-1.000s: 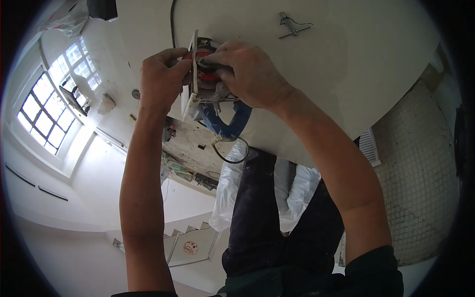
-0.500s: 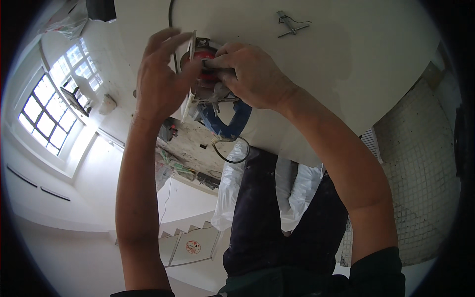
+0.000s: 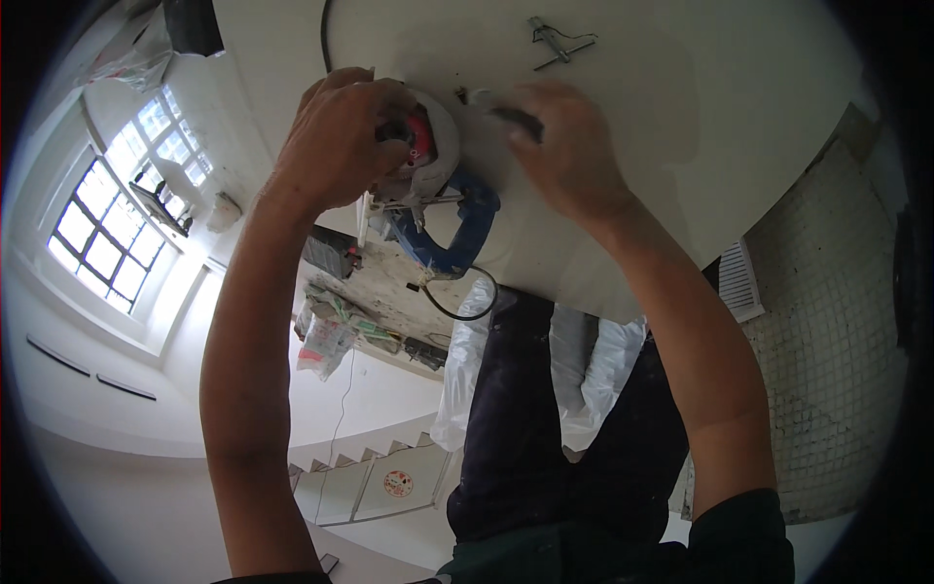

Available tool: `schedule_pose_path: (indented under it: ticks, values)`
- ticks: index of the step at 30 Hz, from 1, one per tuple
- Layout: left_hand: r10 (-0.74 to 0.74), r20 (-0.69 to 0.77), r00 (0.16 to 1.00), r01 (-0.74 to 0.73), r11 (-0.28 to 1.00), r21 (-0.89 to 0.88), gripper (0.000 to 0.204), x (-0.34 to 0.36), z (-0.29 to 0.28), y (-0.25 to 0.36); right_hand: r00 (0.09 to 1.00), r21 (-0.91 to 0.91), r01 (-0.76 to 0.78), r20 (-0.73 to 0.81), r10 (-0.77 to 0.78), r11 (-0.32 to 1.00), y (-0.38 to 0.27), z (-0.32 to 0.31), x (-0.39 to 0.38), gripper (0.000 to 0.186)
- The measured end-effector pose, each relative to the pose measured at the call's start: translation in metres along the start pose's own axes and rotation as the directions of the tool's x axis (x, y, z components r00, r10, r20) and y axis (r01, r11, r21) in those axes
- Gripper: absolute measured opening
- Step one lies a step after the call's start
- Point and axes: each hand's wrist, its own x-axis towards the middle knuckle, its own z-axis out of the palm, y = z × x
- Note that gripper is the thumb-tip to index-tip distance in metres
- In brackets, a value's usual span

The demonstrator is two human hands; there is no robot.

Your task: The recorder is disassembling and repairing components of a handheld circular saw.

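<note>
Both hands raised at a fitting on a white overhead panel.

Head view: the left hand [image 3: 336,146] is clasped around a round white-and-red fitting [image 3: 423,146] with a blue cable [image 3: 457,229] below it; the right hand [image 3: 564,146] presses a small dark part [image 3: 516,117] against the white panel [image 3: 739,127]. Best to steady the fitting firmly while seating that part.

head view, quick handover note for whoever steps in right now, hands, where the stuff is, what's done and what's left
Left hand: closed over the round white fitting with a red part, pressing it against the white surface.
Right hand: fingers pinch a small dark part, blurred, beside the fitting.
Blue cable loop and a thin black wire hang below the fitting; a metal clip sits further along the surface.
Done: fitting is up against the surface.
Left: apparently fixing it in place; the cables hang loose.
</note>
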Motion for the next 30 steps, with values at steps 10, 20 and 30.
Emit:
schedule_pose_path:
  ticks: [10, 20, 30]
  values:
    - [-0.049, -0.002, 0.999, 0.049, 0.997, -0.066, 0.043, -0.001, -0.004, 0.006, 0.984, 0.039, 0.178, -0.008, -0.178, 0.983, -0.041, 0.037, 0.027, 0.020]
    - [-0.323, -0.439, 0.839, 0.020, 0.824, -0.567, 0.035, -0.034, 0.009, -0.018, 0.968, 0.098, 0.115, 0.213, -0.134, 0.989, -0.028, 0.041, 0.046, 0.022]
    - [-0.609, 0.030, 0.793, 0.390, 0.469, -0.792, 0.042, -0.041, 0.019, -0.006, 0.965, 0.109, 0.115, 0.224, -0.137, 0.987, -0.025, 0.043, 0.059, 0.028]
